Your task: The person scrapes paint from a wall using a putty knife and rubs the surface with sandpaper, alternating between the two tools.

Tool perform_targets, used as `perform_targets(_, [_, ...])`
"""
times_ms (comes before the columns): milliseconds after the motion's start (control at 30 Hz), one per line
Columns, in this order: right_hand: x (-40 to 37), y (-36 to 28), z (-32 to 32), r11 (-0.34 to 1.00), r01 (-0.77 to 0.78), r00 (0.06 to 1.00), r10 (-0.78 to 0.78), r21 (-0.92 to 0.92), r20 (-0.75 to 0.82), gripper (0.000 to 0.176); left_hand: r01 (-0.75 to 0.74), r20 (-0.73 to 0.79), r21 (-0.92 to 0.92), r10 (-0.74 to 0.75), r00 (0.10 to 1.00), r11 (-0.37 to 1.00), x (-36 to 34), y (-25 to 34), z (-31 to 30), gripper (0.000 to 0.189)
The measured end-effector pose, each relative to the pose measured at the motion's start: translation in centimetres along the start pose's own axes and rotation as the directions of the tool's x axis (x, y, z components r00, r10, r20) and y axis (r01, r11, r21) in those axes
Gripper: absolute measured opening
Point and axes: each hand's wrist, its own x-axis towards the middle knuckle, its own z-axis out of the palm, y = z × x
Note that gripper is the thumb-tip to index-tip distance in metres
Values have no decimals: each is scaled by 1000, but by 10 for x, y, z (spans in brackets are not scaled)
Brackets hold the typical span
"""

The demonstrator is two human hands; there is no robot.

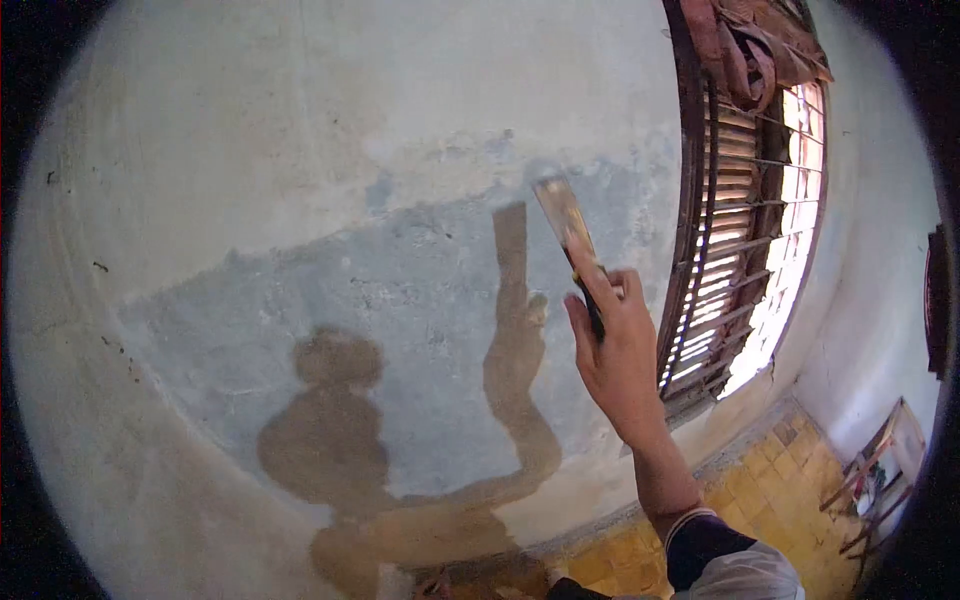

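My right hand (622, 350) is raised in front of the wall, fingers wrapped round the dark handle of a scraper (562, 212). The index finger lies stretched along the tool toward its flat metal blade. The blade points up and slightly left, its tip overlapping the upper edge of a blue-grey patch (420, 310) on the wall. Around that patch the wall (230, 150) is pale cream, with rough, flaked spots along the border. A shadow of the arm and scraper falls on the patch to the left. My left hand is out of view.
Right of my hand is a barred, louvred window (735, 220) with reddish cloth (745, 50) bunched at its top. Yellow floor tiles (770, 490) show below. A wooden-framed item (885, 470) leans at the lower right, near the side wall.
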Motion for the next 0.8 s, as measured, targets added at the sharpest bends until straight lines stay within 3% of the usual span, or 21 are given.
perform_targets(267, [67,-9,23,949,48,999,-43,-312,22,52,14,117,-17,-12,993,1000,7,7,26,42])
perform_targets(667, [70,-39,16,925,-20,998,43,-379,53,47,39,158,-26,-34,987,999,30,2,15,42])
perform_targets(800, [71,-44,22,922,-54,999,51,-382,-18,35,39,174,-44,-31,984,998,37,1,15,42])
